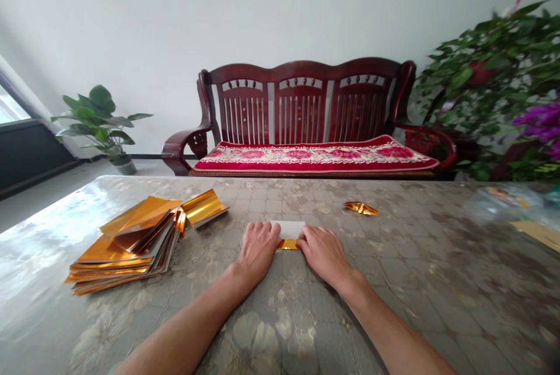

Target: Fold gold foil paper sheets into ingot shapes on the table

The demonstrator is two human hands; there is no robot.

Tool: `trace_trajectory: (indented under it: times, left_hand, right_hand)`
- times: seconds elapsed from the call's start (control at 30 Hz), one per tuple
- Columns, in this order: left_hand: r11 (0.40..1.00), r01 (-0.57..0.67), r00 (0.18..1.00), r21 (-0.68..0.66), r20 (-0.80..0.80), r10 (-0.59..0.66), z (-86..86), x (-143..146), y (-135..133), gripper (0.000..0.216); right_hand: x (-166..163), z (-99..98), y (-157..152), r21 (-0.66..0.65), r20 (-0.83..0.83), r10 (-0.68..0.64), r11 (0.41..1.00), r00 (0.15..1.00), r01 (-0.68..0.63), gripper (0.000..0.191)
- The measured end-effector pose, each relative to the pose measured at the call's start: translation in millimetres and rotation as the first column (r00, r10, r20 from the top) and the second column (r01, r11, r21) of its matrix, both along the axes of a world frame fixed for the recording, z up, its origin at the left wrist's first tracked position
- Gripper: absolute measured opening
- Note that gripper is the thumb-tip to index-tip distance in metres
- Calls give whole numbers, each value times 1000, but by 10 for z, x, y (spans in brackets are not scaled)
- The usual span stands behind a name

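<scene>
A sheet of gold foil paper (289,244) lies on the table between my hands, its near edge folded over so a gold strip shows against the white back. My left hand (259,246) grips the left end of that fold, fingers curled on it. At the right end, my right hand (322,251) pinches the same fold. Both thumbs are mostly hidden. Beyond my right hand rests a folded gold paper piece (361,208), pointed at its ends. To the left sits a stack of gold foil sheets (118,252), with a curled sheet (203,208) beside it.
The table (271,328) has a patterned, shiny cover. Clear plastic bags (503,203) and a brown card piece (538,235) lie at its right. Behind it stand a dark red wooden bench (300,107), a potted plant (102,121) and leafy plants (490,72).
</scene>
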State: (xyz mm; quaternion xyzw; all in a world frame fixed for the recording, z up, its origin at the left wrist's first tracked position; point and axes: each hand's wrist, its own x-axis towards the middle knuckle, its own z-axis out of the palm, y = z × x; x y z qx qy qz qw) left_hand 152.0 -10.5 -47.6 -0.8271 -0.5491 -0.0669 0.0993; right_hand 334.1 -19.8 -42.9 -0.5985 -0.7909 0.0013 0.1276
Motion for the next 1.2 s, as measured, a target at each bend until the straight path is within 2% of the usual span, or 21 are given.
trace_trajectory:
  times: [0.07,0.13,0.23,0.33,0.6,0.73,0.87,1.03,1.2]
  left_hand:
    - [998,34,999,59,28,-35,-17,-30,22,13]
    - [988,141,988,67,57,-145,-23,-72,45,10]
    - [939,345,936,0,72,-344,-11,-138,52,10]
    - [906,420,907,-56,31,-419,10,-170,-6,13]
    - [924,372,924,-90,-58,-378,8,-132,-240,35]
    - [939,329,942,-96,-37,-334,8,-77,-290,35]
    - [946,306,950,-111,-31,-311,25,-25,-324,31]
    - [942,314,947,-119,-25,-319,1,-67,-343,32]
    - [959,263,963,-109,-27,-267,-78,-193,-358,39]
  right_hand:
    - [-6,4,-2,-6,0,-4,1000,1000,4,8]
    - [-13,5,-3,-10,-1,-5,1000,1000,5,8]
    - [-19,-8,0,-8,-13,-7,1000,1000,7,8]
    - [-21,-28,5,-8,-31,-8,1000,999,7,8]
    - [-43,-59,-11,-9,-48,-50,999,998,49,8]
    - [-104,-61,-77,18,-37,-108,994,993,108,9]
    - [-174,-66,-137,68,-31,-134,988,990,136,18]
    - [-126,-93,-120,72,-35,-170,982,985,172,11]
    - [6,-137,-95,88,-38,-172,981,984,174,8]
